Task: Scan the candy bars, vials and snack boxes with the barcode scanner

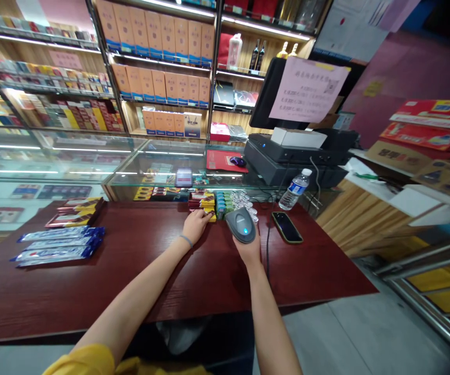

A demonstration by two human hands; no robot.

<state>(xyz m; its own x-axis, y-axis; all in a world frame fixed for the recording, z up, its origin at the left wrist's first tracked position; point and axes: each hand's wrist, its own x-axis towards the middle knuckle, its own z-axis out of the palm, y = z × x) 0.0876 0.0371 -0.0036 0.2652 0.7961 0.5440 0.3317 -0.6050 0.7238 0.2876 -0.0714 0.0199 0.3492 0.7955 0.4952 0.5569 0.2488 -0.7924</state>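
Note:
My right hand (249, 249) is closed around a grey handheld barcode scanner (241, 224), held above the dark red counter (139, 271) with its cable trailing down. My left hand (196, 224) reaches to the far edge of the counter, fingers curled on a small yellow and red packet (208, 212) in a row of snack packs (203, 200). Beside them lie green packs (223, 204) and clear wrapped sweets (244, 200).
A black phone (286, 227) lies right of the scanner, a water bottle (296, 189) behind it. Blue wrapped bars (59, 245) and dark bars (77, 209) lie at the left. A cash register with monitor (287, 151) stands at the back right; glass display cases (53, 161) and shelves stand behind.

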